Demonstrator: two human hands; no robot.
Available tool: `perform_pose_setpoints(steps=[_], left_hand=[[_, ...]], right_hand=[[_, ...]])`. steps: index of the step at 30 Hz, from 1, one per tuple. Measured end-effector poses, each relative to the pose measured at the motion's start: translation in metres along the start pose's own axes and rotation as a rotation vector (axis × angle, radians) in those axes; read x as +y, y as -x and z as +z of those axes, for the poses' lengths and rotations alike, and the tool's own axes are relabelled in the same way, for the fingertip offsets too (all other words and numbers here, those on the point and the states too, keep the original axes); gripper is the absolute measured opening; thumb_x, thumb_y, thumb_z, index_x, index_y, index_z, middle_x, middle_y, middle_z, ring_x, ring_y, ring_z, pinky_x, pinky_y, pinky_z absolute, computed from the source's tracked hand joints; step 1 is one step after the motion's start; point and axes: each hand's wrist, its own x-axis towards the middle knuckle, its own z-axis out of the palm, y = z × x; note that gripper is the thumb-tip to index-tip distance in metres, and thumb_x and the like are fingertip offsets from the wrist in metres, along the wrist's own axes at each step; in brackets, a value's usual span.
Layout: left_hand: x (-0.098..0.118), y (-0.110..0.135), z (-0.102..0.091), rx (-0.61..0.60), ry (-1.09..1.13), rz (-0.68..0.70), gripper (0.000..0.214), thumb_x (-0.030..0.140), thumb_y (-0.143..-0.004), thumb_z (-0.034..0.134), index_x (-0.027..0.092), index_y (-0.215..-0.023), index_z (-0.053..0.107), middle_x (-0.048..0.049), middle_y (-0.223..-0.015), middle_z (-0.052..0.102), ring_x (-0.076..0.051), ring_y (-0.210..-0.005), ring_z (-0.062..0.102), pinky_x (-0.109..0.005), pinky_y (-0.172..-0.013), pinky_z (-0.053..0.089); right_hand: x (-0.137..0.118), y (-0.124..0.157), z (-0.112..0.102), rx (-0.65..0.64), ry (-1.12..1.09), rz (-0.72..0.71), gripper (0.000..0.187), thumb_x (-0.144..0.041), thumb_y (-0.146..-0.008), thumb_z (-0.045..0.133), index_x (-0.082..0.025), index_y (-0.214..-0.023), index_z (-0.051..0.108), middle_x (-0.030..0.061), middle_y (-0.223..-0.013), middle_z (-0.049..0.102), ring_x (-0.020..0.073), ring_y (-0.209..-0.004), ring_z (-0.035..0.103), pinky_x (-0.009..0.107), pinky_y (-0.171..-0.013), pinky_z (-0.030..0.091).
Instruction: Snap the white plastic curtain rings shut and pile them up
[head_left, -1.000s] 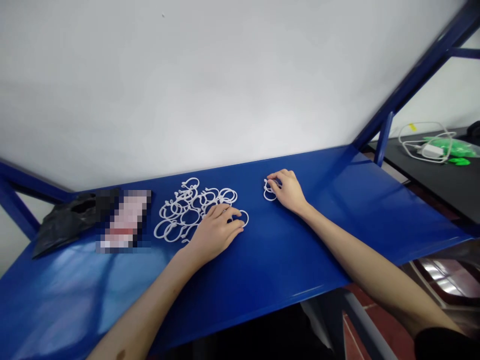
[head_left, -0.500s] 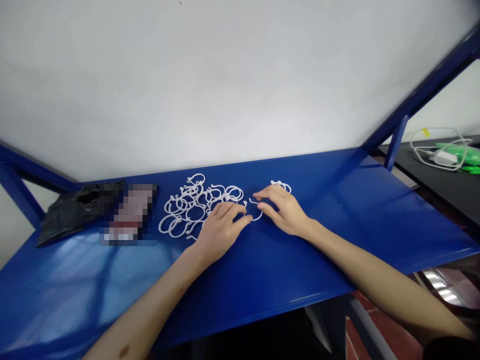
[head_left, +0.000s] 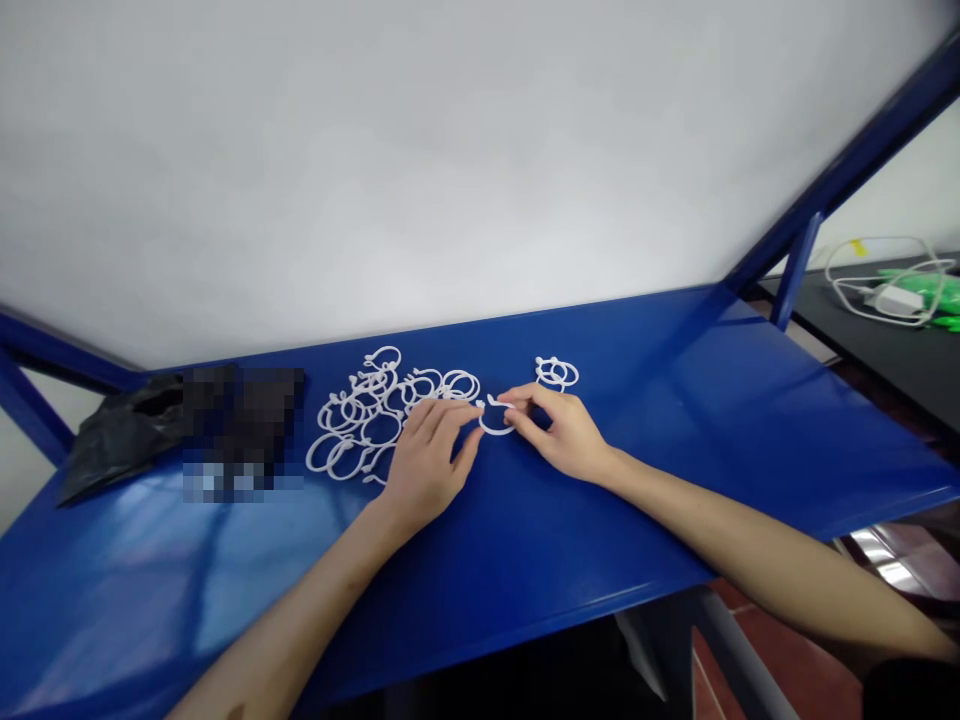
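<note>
A white open ring (head_left: 495, 432), with knobbed ends like a shower curtain ring, is between my two hands just above or on the blue table; I cannot tell if it touches. My left hand (head_left: 427, 460) pinches its left end between thumb and fingertips. On the ring's right side, my right hand (head_left: 566, 435) grips with thumb and index finger. To the left, partly behind my left hand, lies a tangled pile of similar white rings (head_left: 377, 380). Beyond my right hand rests a small group of overlapping white rings (head_left: 556, 373).
The blue table (head_left: 660, 400) runs along a white wall (head_left: 480, 180). A black plastic bag (head_left: 120, 435) and a pixelated item (head_left: 255, 420) lie at the left. On a dark surface at the far right are a white charger with cable (head_left: 896, 300) and something green (head_left: 934, 292).
My right fingers have closed on the right side of the ring. The view has shifted slightly, and the small ring group behind my right hand shows more fully.
</note>
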Motion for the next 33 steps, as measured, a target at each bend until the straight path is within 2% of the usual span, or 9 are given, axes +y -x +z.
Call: perform_pose_setpoints(steps=[5,8,12,21,24,26,27,30,33], left_hand=[[0.002,-0.002,-0.001,-0.01,0.143,-0.33,0.012,0.029,-0.095,0.062,0.021,-0.104,0.063,-0.0022,-0.093,0.072,-0.018,-0.089,0.067,-0.035,-0.082,0.054],[0.0,-0.003,-0.001,-0.036,0.177,-0.399,0.014,0.033,-0.095,0.062,0.021,-0.101,0.068,-0.0019,-0.091,0.071,-0.017,-0.083,0.067,-0.033,-0.079,0.054],[0.001,-0.002,0.0,-0.053,0.226,-0.381,0.015,0.03,-0.096,0.061,0.022,-0.091,0.073,-0.0012,-0.085,0.07,-0.015,-0.077,0.065,-0.029,-0.074,0.054],[0.012,-0.001,0.001,0.101,0.189,-0.152,0.017,0.015,-0.097,0.056,0.02,-0.083,0.066,0.0009,-0.074,0.069,-0.014,-0.077,0.06,-0.026,-0.071,0.05],[0.004,-0.006,-0.004,0.029,0.091,-0.036,0.019,0.021,-0.099,0.054,0.021,-0.084,0.066,0.0004,-0.074,0.07,-0.016,-0.08,0.061,-0.03,-0.076,0.048],[-0.011,-0.01,-0.014,-0.03,-0.097,-0.019,0.017,0.033,-0.097,0.058,0.022,-0.093,0.069,-0.0029,-0.084,0.074,-0.022,-0.091,0.063,-0.037,-0.084,0.046],[-0.02,-0.012,-0.021,-0.021,-0.217,-0.09,0.024,0.041,-0.097,0.057,0.021,-0.102,0.07,-0.0064,-0.092,0.075,-0.026,-0.097,0.062,-0.041,-0.086,0.044],[-0.054,-0.012,-0.044,-0.016,-0.52,-0.477,0.051,0.054,-0.1,0.04,0.014,-0.125,0.061,-0.0194,-0.123,0.066,-0.036,-0.108,0.06,-0.051,-0.091,0.041],[-0.084,-0.004,-0.06,-0.023,-0.666,-0.753,0.066,0.061,-0.098,0.035,0.007,-0.13,0.054,-0.0303,-0.138,0.052,-0.045,-0.112,0.059,-0.062,-0.096,0.037]], right_hand=[[-0.002,0.003,0.002,-0.024,0.005,-0.083,0.017,-0.026,-0.099,0.057,-0.019,-0.113,0.065,0.003,-0.094,0.074,0.0129,-0.077,0.071,0.025,-0.07,0.058],[-0.002,0.003,0.002,-0.014,0.01,-0.111,0.016,-0.027,-0.1,0.058,-0.02,-0.112,0.066,0.0046,-0.1,0.075,0.0147,-0.083,0.072,0.027,-0.073,0.059],[-0.002,0.003,0.002,-0.049,-0.025,-0.164,0.01,-0.024,-0.099,0.059,-0.02,-0.106,0.066,0.0058,-0.103,0.075,0.0167,-0.093,0.073,0.029,-0.081,0.059],[-0.011,0.01,0.0,-0.098,-0.015,-0.299,0.015,-0.017,-0.1,0.056,-0.02,-0.11,0.067,0.0054,-0.096,0.074,0.0165,-0.087,0.069,0.031,-0.077,0.059],[-0.007,0.008,0.002,-0.092,0.053,-0.343,0.016,-0.016,-0.1,0.055,-0.019,-0.112,0.066,0.0062,-0.097,0.074,0.0167,-0.087,0.069,0.031,-0.077,0.058],[-0.002,0.003,0.003,-0.051,0.114,-0.345,0.015,-0.017,-0.1,0.055,-0.018,-0.111,0.066,0.0068,-0.099,0.075,0.0169,-0.089,0.07,0.03,-0.078,0.058],[0.002,-0.001,0.002,-0.014,0.147,-0.331,0.014,-0.018,-0.1,0.056,-0.019,-0.11,0.066,0.0068,-0.101,0.075,0.017,-0.09,0.071,0.03,-0.079,0.058],[0.016,-0.013,-0.009,0.174,0.241,-0.185,0.012,-0.023,-0.099,0.059,-0.021,-0.106,0.069,0.0049,-0.1,0.077,0.0161,-0.081,0.072,0.029,-0.073,0.057],[0.034,-0.024,-0.029,0.4,0.238,0.024,0.021,-0.031,-0.095,0.066,-0.022,-0.113,0.067,0.0037,-0.095,0.078,0.0168,-0.073,0.071,0.031,-0.069,0.057]])
